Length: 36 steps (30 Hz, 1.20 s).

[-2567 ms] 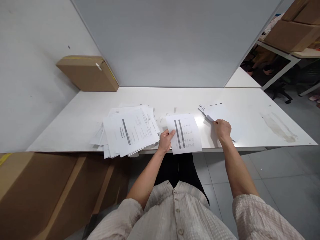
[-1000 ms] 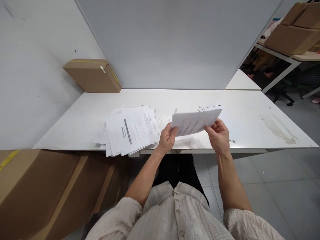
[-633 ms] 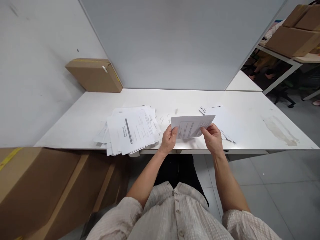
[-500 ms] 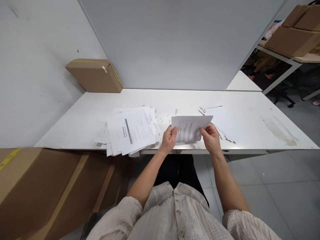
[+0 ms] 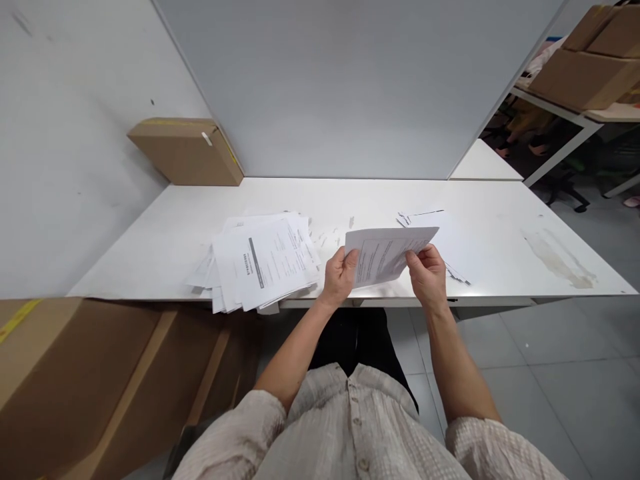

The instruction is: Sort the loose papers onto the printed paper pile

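Observation:
A printed sheet of paper (image 5: 383, 257) is held up in front of me over the front edge of the white table; whether it is one sheet or more I cannot tell. My left hand (image 5: 340, 277) grips its left edge, thumb on the near face. At its right side, my right hand (image 5: 427, 275) pinches it between thumb and fingers. An untidy stack of printed papers (image 5: 273, 263) lies to the left, partly over the table's front edge. Behind my right hand is a smaller fanned pile of papers (image 5: 445, 230), partly hidden by the held sheet.
On the white table (image 5: 310, 197), a cardboard box (image 5: 187, 153) leans at the back left. A grey panel (image 5: 340, 87) rises along the back edge. Large cardboard boxes (image 5: 120, 373) stand below at left. More boxes (image 5: 585, 77) sit on another table at right.
My right hand has shifted slightly right and up, and the sheet's right side has moved with it, now tilted upward and looking wider. My left hand has barely moved.

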{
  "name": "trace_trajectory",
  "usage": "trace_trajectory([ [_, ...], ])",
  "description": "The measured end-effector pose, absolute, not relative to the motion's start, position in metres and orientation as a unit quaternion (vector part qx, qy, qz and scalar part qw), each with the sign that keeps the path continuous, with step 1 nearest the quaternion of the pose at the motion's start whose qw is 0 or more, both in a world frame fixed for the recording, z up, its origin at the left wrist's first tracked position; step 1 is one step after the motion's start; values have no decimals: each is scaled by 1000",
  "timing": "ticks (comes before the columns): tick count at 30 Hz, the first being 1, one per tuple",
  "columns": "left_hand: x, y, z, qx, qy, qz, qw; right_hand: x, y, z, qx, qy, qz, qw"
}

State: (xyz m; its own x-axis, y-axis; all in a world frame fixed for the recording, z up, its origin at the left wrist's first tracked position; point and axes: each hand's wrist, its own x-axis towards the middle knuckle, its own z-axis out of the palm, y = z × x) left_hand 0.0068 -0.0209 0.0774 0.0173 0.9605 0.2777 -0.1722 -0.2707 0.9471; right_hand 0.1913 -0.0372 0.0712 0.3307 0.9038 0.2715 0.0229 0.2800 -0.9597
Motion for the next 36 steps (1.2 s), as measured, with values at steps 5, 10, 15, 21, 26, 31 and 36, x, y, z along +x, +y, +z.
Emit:
trace_trajectory([
  [5, 6, -17, 67, 540, 365, 600, 464, 189, -37, 61, -501, -459, 323, 659],
  [10, 6, -15, 56, 546, 346, 601, 470, 190, -36, 53, -487, -457, 337, 663],
  [15, 5, -15, 58, 529, 347, 593, 498, 192, -35, 53, -503, -461, 329, 653],
  [21, 5, -13, 63, 523, 359, 596, 493, 192, -34, 59, -503, -468, 328, 649],
  [26, 7, -22, 81, 516, 351, 613, 485, 197, -51, 73, -527, -495, 332, 606],
  [31, 6, -40, 70, 528, 390, 555, 511, 216, -86, 61, -607, -458, 330, 560],
  [36, -1, -33, 33, 594, 448, 511, 431, 246, -122, 41, -647, -304, 494, 496],
])
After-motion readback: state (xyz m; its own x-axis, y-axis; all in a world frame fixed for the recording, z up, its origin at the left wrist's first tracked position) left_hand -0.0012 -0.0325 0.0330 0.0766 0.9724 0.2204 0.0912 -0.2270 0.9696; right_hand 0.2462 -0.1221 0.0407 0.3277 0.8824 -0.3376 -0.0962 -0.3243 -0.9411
